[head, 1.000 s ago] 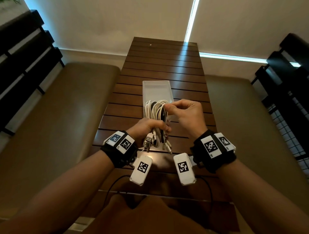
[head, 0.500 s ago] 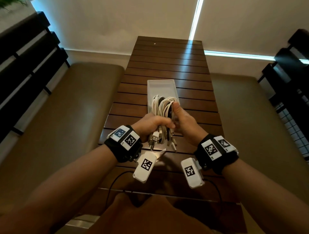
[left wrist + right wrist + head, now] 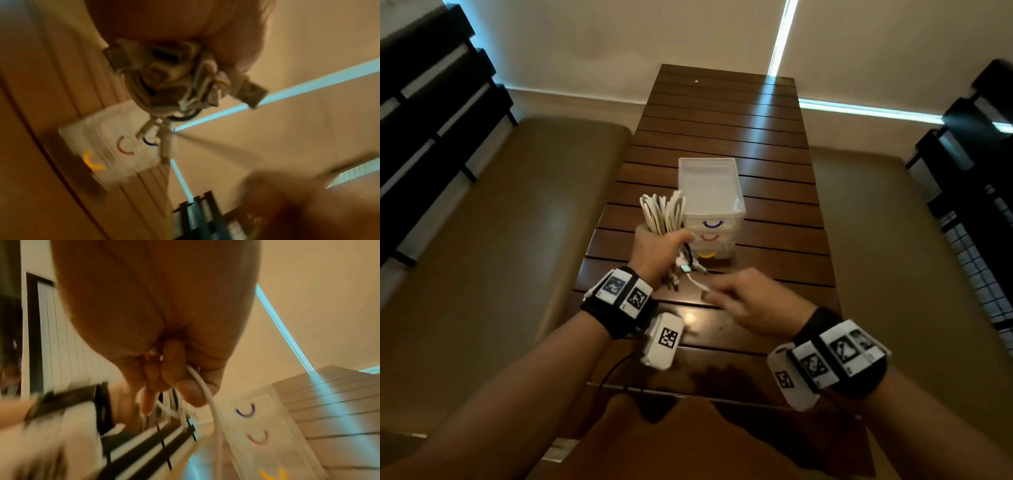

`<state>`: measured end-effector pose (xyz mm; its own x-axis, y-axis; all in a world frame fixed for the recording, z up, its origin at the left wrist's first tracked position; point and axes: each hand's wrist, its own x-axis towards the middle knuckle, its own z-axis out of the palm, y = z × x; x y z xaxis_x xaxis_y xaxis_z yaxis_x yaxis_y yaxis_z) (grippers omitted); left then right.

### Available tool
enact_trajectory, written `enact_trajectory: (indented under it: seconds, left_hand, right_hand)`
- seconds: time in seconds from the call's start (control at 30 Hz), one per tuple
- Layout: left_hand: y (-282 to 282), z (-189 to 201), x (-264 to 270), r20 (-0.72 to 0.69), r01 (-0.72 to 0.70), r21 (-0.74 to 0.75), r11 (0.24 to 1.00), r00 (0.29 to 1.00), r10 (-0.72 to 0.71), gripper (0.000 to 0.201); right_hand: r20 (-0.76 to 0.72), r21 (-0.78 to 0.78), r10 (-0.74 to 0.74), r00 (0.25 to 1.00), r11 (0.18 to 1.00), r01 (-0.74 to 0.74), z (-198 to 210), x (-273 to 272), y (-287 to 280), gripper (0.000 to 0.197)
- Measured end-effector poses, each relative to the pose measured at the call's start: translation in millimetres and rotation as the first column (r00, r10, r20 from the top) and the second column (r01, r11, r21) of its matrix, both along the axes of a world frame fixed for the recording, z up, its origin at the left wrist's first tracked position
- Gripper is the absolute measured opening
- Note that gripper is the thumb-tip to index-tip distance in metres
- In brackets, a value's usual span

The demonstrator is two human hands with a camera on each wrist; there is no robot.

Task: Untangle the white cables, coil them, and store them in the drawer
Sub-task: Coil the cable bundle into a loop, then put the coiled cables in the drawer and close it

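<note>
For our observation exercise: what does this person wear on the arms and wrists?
Bare forearms, no sleeves. Each wrist carries a black band topped with white square-coded marker tags, and a white camera block with a black-and-white code hangs under it. The right band looks alike.

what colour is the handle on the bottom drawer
Yellow; the bottom drawer handle shows best in the left wrist view.

Two hands: left hand point(image 3: 659, 251), right hand point(image 3: 751, 303). One bundle of white cables point(image 3: 664, 214); cable count inside bundle unclear, perhaps four or more, blur hides it. One loose cable strand point(image 3: 207, 394). One drawer unit point(image 3: 710, 205) on one slatted surface point(image 3: 722, 113). Three drawer handles: one blue handle point(image 3: 711, 225), one red handle point(image 3: 709, 237), one yellow handle point(image 3: 707, 255). Several connector plugs point(image 3: 249, 92) at bundle end. Two padded benches: left bench point(image 3: 500, 222), right bench point(image 3: 911, 240).
</note>
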<state>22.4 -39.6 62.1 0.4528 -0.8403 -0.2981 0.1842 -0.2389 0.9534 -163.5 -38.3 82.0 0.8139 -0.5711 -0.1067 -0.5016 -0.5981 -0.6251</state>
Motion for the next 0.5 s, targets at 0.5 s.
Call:
enact_trajectory:
  seconds: [0.5]
  left_hand:
    - [36, -14, -17, -0.408, 0.536, -0.029, 0.844, 0.764, -0.499, 0.03]
  right_hand:
    - [0.444, 0.233, -0.336, 0.831, 0.938, 0.256, 11, 24, -31, 0.014]
